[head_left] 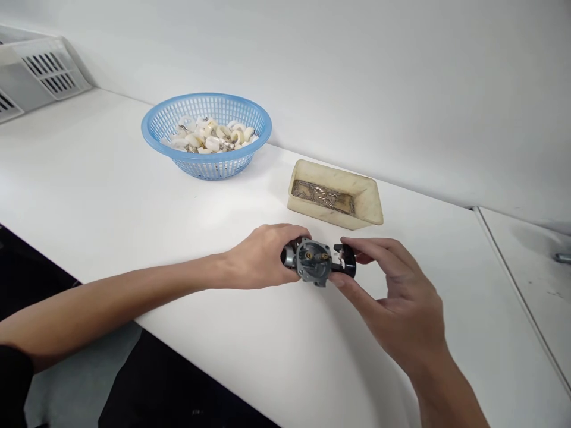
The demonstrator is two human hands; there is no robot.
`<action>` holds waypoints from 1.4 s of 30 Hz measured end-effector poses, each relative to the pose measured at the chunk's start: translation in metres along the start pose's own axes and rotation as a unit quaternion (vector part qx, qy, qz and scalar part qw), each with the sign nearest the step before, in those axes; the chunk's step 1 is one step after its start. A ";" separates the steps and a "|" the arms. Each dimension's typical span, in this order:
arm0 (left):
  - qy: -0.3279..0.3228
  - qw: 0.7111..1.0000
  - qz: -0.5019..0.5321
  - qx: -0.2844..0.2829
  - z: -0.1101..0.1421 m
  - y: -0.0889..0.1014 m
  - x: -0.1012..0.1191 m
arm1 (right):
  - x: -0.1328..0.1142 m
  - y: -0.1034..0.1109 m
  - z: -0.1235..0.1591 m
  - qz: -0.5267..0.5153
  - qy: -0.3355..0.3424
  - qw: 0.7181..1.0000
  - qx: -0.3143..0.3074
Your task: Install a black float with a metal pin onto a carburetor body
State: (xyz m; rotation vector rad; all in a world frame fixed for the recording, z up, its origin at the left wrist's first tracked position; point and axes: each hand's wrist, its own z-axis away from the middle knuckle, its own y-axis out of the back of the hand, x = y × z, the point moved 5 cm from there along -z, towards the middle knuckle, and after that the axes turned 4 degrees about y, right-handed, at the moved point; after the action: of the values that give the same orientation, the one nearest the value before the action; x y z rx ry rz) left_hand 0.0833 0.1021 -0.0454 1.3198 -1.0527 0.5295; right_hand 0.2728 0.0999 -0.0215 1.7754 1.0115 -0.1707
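The metal part (313, 261) is between the hands above the white surface (232, 333). The left hand (263, 255) is clamped on its left end; the right hand (397, 297) pinches the black piece (348, 260) at its right. The tray (334, 193) lies just beyond.

Blue round mesh basket (216, 166) of white ring-shaped parts (214, 134), left of cream rectangular plastic tray (339, 215) holding metal pins (323, 195).

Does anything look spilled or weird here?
Nothing looks spilled. The white pieces are in the blue basket and thin metal pins in the cream tray. Only the tray's inside looks odd: brown and stained.
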 end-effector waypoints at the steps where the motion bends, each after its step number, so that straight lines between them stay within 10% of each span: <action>1: -0.009 1.000 0.009 -0.014 0.001 -0.004 0.002 | -0.001 0.003 0.000 -0.003 0.013 1.000 -0.013; 13: -0.054 0.998 0.012 -0.028 0.005 -0.021 -0.012 | 0.016 0.037 -0.004 0.078 -0.008 0.992 -0.101; 42: -0.044 0.995 0.088 0.028 0.010 -0.020 -0.011 | 0.027 0.026 0.000 0.077 -0.055 0.986 -0.134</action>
State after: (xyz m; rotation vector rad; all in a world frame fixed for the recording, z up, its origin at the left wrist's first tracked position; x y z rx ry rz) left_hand 0.0912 0.0904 -0.0657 1.3154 -1.2414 0.6409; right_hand 0.3080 0.1118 -0.0177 1.5714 0.7758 -0.0332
